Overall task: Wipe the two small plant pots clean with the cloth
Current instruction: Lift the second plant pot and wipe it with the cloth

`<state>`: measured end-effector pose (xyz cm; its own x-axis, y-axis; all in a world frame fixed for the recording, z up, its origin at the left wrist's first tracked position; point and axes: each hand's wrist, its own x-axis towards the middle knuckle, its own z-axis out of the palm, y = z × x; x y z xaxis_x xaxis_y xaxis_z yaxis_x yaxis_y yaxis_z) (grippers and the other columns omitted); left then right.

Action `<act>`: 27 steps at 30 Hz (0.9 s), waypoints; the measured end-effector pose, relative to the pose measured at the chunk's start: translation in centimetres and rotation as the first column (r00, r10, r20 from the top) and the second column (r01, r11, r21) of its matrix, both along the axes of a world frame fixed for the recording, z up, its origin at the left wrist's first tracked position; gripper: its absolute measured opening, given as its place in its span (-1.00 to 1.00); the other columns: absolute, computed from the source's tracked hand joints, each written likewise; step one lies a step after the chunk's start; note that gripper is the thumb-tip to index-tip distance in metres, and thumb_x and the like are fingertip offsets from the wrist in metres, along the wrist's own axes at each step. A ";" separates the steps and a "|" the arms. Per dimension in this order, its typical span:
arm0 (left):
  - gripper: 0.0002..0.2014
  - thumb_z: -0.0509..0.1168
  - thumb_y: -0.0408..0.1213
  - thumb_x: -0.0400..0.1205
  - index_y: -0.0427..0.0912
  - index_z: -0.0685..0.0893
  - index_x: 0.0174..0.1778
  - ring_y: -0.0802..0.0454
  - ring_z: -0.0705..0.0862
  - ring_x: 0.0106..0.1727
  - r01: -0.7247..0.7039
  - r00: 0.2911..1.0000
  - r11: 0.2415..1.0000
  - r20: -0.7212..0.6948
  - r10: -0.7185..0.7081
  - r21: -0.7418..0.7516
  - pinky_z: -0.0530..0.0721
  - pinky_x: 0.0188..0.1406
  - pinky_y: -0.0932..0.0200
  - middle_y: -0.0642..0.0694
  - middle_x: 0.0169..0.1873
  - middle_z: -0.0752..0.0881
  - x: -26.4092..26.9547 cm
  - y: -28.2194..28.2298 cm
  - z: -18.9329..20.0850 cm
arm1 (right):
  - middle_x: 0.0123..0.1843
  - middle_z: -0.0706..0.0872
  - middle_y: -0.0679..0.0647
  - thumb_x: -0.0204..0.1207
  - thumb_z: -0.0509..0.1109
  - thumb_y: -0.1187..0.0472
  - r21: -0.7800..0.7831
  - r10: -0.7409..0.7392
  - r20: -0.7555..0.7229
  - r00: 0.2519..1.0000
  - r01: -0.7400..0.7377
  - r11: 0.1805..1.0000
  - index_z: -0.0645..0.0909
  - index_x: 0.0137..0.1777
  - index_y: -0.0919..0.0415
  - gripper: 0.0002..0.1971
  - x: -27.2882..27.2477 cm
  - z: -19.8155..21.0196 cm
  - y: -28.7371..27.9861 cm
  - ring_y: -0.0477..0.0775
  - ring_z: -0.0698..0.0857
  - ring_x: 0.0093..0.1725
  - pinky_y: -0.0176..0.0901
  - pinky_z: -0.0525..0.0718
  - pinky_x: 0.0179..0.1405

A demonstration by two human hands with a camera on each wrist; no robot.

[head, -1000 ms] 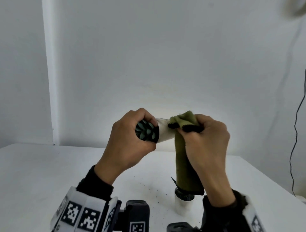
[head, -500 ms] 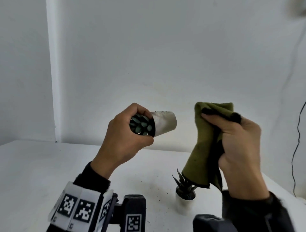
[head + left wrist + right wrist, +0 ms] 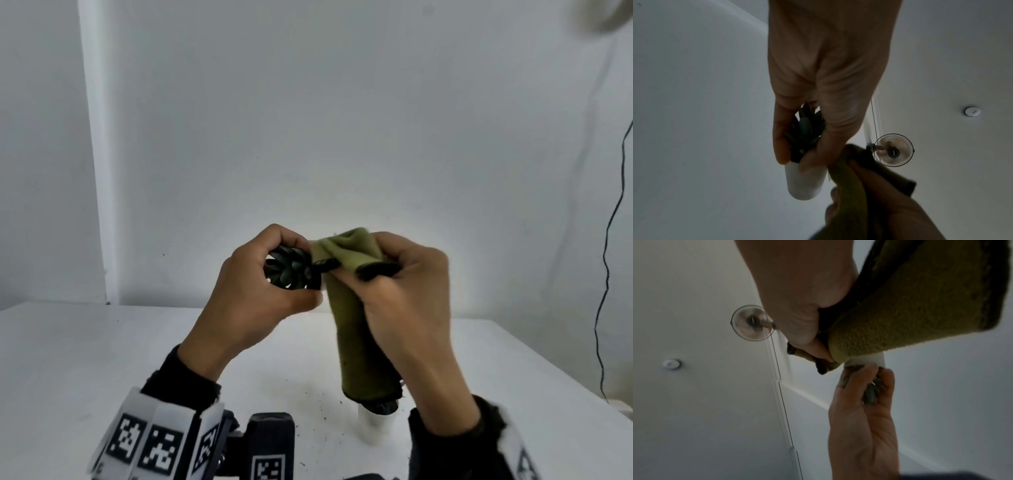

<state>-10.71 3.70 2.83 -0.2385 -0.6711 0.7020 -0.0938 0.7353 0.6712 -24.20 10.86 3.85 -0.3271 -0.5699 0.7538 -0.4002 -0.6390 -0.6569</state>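
Note:
My left hand point(image 3: 260, 294) grips a small white pot point(image 3: 804, 181) with a dark green succulent point(image 3: 291, 269), held on its side above the table. Its fingers curl round the rim and leaves point(image 3: 871, 391). My right hand point(image 3: 404, 291) grips the olive-green cloth point(image 3: 356, 329) and presses it over the pot's body point(image 3: 867, 361), hiding most of the pot in the head view. The cloth's loose end hangs down. A second white pot point(image 3: 375, 423) stands on the table point(image 3: 85, 359) below the cloth, its plant mostly covered.
Dark soil specks point(image 3: 318, 404) lie on the white table around the standing pot. A white wall is close behind. A black cable point(image 3: 606, 274) hangs at the right. A fan point(image 3: 893, 150) is mounted overhead.
Half a second ago my right hand held the cloth apart to the right of the pot. It has moved back left and the cloth again covers the pot's body.

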 end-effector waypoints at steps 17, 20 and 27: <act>-0.60 0.47 -0.31 0.08 0.14 0.68 -0.20 0.01 0.75 -0.21 -0.003 1.000 1.000 0.018 0.002 0.007 0.73 -0.29 0.10 0.13 -0.25 0.75 0.3 -0.1 0.2 | -0.39 0.75 0.12 0.31 0.57 0.38 -0.059 -0.116 0.183 0.976 0.129 0.990 0.77 -0.34 0.12 -0.86 -1.4 0.0 -0.8 0.14 0.73 -0.28 -0.12 0.70 -0.25; -0.59 0.48 -0.32 0.08 0.12 0.69 -0.19 0.00 0.76 -0.21 -0.002 1.000 1.000 0.011 0.002 0.011 0.78 -0.24 0.01 0.12 -0.25 0.75 0.3 0.0 0.3 | -0.39 0.77 0.13 0.29 0.58 0.43 -0.054 0.074 0.172 0.982 -0.066 0.996 0.80 -0.33 0.12 -0.83 -1.1 0.7 0.5 0.03 0.73 -0.36 -0.23 0.71 -0.31; -0.56 0.50 -0.39 0.04 0.11 0.73 -0.22 -0.07 0.76 -0.25 0.017 0.999 0.999 -0.036 -0.016 0.031 0.79 -0.22 -0.25 0.10 -0.31 0.75 0.6 0.2 0.4 | -0.30 0.74 0.03 0.41 0.54 0.31 -0.047 -0.180 -0.159 0.971 0.174 0.984 0.78 -0.24 0.15 -0.94 -0.2 -0.3 -0.7 -0.03 0.67 -0.28 -0.20 0.61 -0.28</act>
<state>-10.13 3.90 3.22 -0.2252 -0.6887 0.6892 -0.0573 0.7155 0.6963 -24.40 10.11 3.51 -0.2931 -0.4885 0.8219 -0.6080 -0.5682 -0.5545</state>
